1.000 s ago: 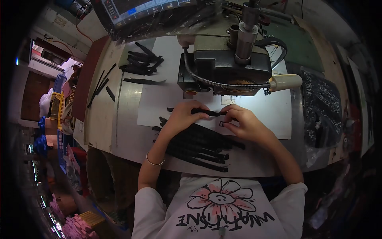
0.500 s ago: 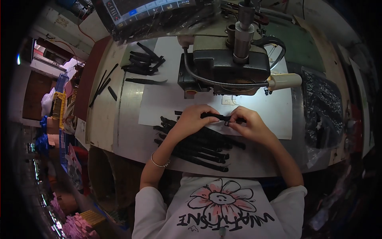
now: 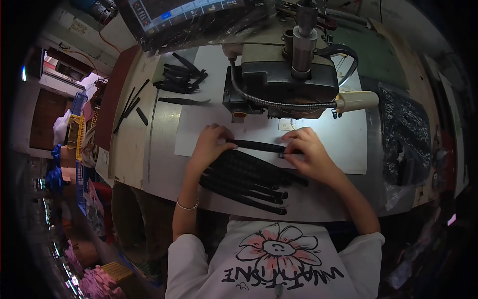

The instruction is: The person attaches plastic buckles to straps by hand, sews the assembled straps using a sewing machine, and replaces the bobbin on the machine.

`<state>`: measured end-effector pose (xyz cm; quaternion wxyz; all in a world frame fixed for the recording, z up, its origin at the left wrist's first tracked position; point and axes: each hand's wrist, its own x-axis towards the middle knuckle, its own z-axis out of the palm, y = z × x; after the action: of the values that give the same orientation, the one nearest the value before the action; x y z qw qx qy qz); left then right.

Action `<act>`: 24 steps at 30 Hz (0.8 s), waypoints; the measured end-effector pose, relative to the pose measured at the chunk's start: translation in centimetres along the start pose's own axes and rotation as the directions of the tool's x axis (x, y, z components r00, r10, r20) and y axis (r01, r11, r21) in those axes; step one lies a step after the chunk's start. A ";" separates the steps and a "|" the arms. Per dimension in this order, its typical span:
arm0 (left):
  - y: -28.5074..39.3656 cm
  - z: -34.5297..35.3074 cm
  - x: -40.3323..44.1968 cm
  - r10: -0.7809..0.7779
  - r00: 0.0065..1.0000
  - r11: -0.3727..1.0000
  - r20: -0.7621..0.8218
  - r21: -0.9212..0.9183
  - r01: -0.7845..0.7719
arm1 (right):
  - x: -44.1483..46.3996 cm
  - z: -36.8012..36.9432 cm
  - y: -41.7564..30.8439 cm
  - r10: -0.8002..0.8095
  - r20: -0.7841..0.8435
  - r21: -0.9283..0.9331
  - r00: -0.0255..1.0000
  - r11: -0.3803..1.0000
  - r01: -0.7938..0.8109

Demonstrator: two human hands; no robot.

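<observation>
A black strap (image 3: pixel 259 146) is stretched level between my two hands, just in front of the sewing machine (image 3: pixel 284 79). My left hand (image 3: pixel 214 143) pinches its left end between thumb and fingers. At its right end my right hand (image 3: pixel 304 149) is closed on the strap, with a small dark buckle (image 3: pixel 282 155) at the fingertips. Below the strap, a row of several black straps (image 3: pixel 244 179) lies side by side on the table, close to my left hand. A white sheet (image 3: pixel 199 124) lies under the machine head.
Several black strap pieces (image 3: pixel 179 79) are heaped at the back left, with thin dark strips (image 3: pixel 130 110) farther left. A screen (image 3: pixel 184 17) stands behind. On the right lies a plastic bag (image 3: pixel 404 134) with dark contents. A pale handle (image 3: pixel 358 101) juts from the machine's right side.
My left hand has slid left along the strap, which now shows straight and long between the hands. My right hand has stayed near the strap's right end, by the buckle.
</observation>
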<state>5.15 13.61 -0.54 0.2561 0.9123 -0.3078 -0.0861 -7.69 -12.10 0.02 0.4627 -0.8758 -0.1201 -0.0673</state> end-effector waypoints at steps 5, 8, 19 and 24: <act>0.9 -0.3 0.8 -0.203 0.965 0.911 0.165 -0.331 0.248 | 4.8 6.9 0.2 -0.225 0.021 0.139 0.974 0.966 0.220; -0.7 -0.4 0.9 -0.211 0.962 0.903 0.175 -0.341 0.260 | 6.0 9.5 1.4 -0.172 -0.028 0.136 0.985 0.975 0.174; -2.0 -1.0 -0.5 -0.171 0.985 0.932 -0.015 -0.327 0.157 | 4.6 7.0 0.5 -0.123 -0.234 0.227 0.964 0.957 0.178; 3.7 0.3 0.0 -0.018 0.982 0.976 -0.188 -0.218 -0.024 | -0.6 0.3 -0.6 0.309 0.021 0.435 0.951 0.853 -0.287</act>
<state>3.17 10.98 1.11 0.3831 0.8822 -0.2721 -0.0323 -8.43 -11.62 0.21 0.6532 -0.7569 0.0166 0.0119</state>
